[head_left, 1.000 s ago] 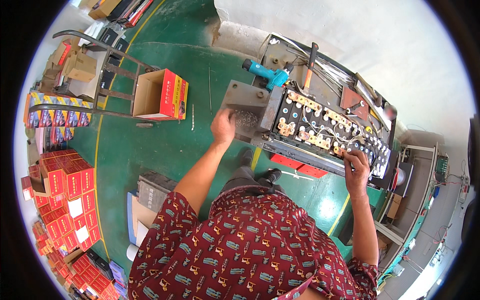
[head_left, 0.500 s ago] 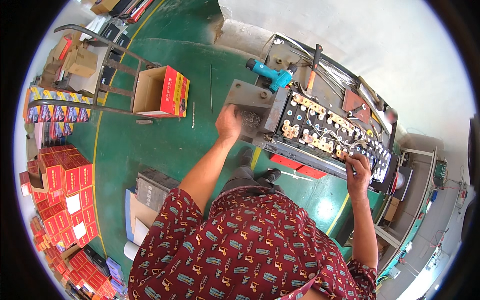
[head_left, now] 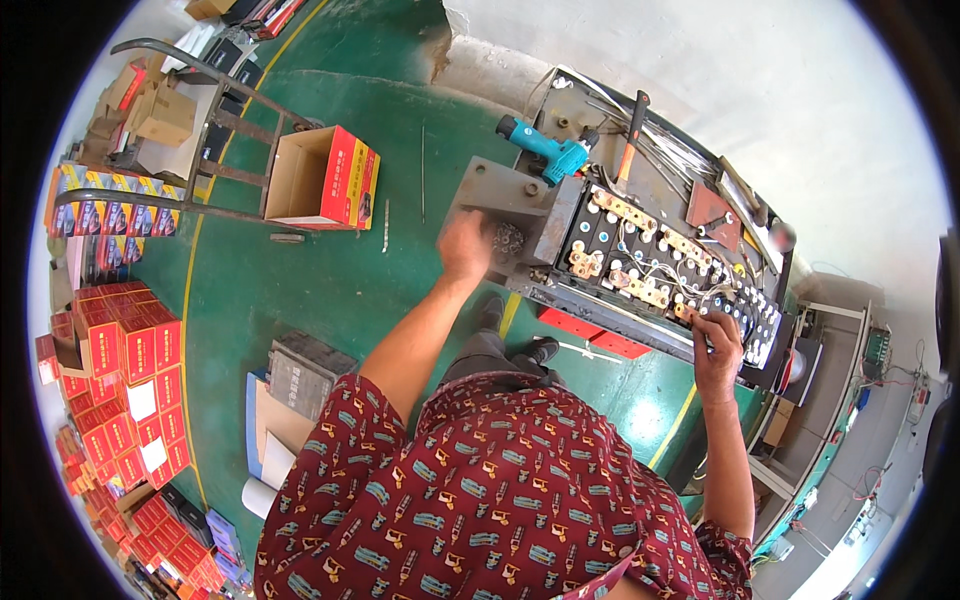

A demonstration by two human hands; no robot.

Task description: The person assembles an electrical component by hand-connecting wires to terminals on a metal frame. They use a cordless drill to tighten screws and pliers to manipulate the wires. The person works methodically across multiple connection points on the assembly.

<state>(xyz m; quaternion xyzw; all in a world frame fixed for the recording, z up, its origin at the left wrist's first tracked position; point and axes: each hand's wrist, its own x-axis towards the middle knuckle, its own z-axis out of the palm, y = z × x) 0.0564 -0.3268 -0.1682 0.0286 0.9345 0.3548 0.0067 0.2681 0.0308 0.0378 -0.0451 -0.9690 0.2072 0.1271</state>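
Note:
Blurred by motion, my left hand (head_left: pixel 465 247) is at a grey metal bracket (head_left: pixel 505 185), beside a heap of small metal hardware (head_left: pixel 508 240). Whether its fingers hold any of that hardware cannot be made out. My right hand (head_left: pixel 717 352) reaches the near side of a battery pack (head_left: pixel 600 242), thumb and fingertips closed on a small copper connector (head_left: pixel 684 312). More copper connector bars (head_left: pixel 622 208) lie across the black cells, among thin white wires (head_left: pixel 655 270) and round white-and-blue caps.
Behind the cells lie a teal cordless drill (head_left: pixel 545 150), a hammer (head_left: pixel 632 140), metal rods and a rust-brown plate (head_left: pixel 710 208). An open red-yellow carton (head_left: pixel 325 180) stands by a hand truck (head_left: pixel 235 125) on the green floor. Red boxes (head_left: pixel 130 350) are stacked at left.
My left hand has shifted slightly right toward the heap of small hardware and is now more blurred. My right hand stays at the copper connector.

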